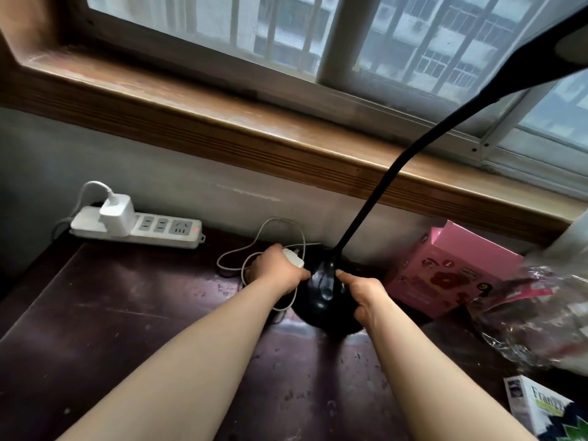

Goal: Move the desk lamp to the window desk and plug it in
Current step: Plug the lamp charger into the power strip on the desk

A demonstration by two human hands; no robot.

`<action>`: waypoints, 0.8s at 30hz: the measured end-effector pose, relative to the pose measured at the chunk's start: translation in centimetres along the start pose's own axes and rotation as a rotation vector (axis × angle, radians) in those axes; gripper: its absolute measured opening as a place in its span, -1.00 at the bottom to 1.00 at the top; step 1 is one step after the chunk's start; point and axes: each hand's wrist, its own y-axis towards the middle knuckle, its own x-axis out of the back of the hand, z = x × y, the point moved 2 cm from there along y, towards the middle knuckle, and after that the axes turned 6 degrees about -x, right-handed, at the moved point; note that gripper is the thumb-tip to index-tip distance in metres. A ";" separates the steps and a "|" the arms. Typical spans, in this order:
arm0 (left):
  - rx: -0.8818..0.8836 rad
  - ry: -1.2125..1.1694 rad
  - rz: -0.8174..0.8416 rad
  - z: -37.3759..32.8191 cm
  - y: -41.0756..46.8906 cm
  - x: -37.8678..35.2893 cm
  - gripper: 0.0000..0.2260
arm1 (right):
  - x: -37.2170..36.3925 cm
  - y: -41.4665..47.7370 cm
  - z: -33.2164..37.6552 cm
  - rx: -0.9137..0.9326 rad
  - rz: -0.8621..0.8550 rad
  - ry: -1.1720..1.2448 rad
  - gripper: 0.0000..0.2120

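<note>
The black desk lamp (321, 297) stands on the dark desk (133, 313) below the window, its thin neck rising up to the right. My right hand (366, 297) grips the right side of its round base. My left hand (276, 268) touches the base's left side and holds the lamp's white plug (294, 257). The plug's grey cable (254, 249) lies in loops behind that hand. A white power strip (159, 229) lies at the back left with a white charger (116, 214) plugged into it and a red light lit.
A pink box (445, 268) stands right of the lamp against the wall. A crinkled clear plastic bag (534, 316) and a white printed box (541, 409) lie at the right edge. A wooden window sill (254, 122) runs above the desk.
</note>
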 end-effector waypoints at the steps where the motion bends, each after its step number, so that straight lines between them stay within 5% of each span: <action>1: -0.003 -0.024 -0.001 0.1 -0.1 0.2 -0.46 | 0.0 0.1 -0.1 0.026 -0.043 -0.013 -0.57; 6: 0.033 -0.172 -0.034 0.9 -1.1 2.0 -0.50 | 2.1 12.7 -3.9 0.086 -0.257 -0.069 0.26; 10: 0.100 -0.341 -0.033 1.5 -1.9 3.2 -0.47 | -0.9 -4.8 -0.8 0.044 -0.370 -0.191 -0.12; 13: 0.163 -0.500 0.036 1.4 -2.9 4.1 -0.47 | -1.9 -6.4 -0.3 0.118 -0.338 -0.186 -0.28; 16: 0.241 -0.622 0.144 0.9 -4.4 5.4 -0.56 | -4.0 -6.8 -0.5 0.147 -0.165 -0.198 -0.40; 19: 0.244 -0.635 0.194 0.6 -5.5 7.0 -0.53 | -6.1 -11.4 0.3 0.129 0.109 -0.263 -0.73; 24: 0.257 -0.623 0.301 -0.1 -7.0 9.0 -0.45 | -8.0 -14.1 1.2 0.014 0.439 -0.291 -0.75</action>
